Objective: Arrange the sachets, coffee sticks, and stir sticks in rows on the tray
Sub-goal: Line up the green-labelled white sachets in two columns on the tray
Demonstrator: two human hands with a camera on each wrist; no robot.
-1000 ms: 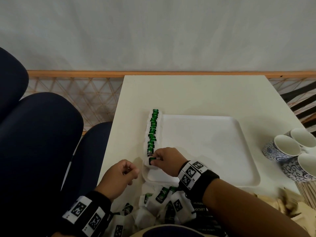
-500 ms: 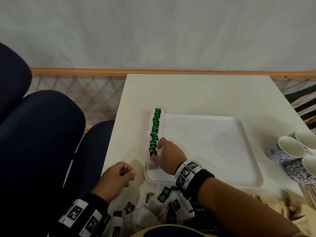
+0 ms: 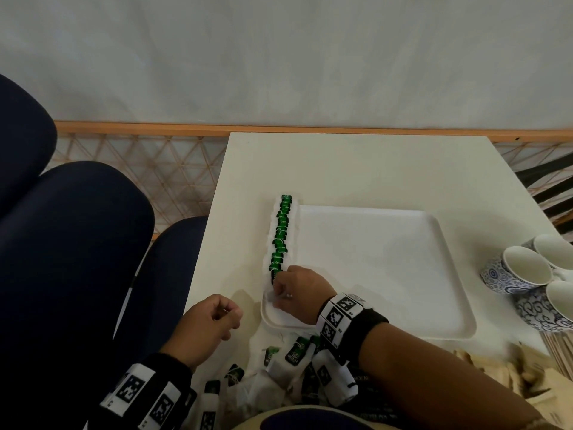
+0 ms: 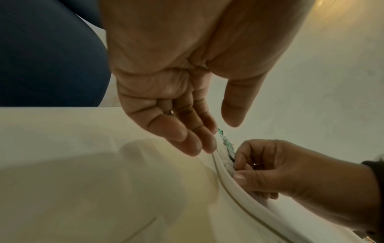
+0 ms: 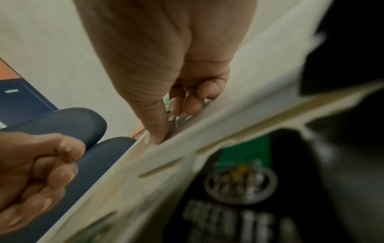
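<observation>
A white tray [image 3: 387, 268] lies on the cream table. A row of white sachets with green tags [image 3: 282, 234] runs along the tray's left edge. My right hand [image 3: 279, 290] is at the near end of that row, and its thumb and curled fingers pinch the last sachet [image 4: 228, 164] against the tray rim [image 4: 224, 184]. My left hand [image 3: 223, 311] hovers over the table just left of the tray, loosely curled and holding nothing. A pile of loose sachets [image 3: 294, 358] lies at the table's near edge, partly hidden under my right forearm.
Blue-patterned cups [image 3: 524, 271] stand at the right table edge. Beige packets [image 3: 527, 377] and wooden stir sticks [image 3: 561, 352] lie at the near right. Dark blue chairs [image 3: 77, 243] stand left of the table. Most of the tray's surface is bare.
My right hand slid up along the row, then drew back to its near end, and now pinches the last sachet there. My left hand has barely moved.
</observation>
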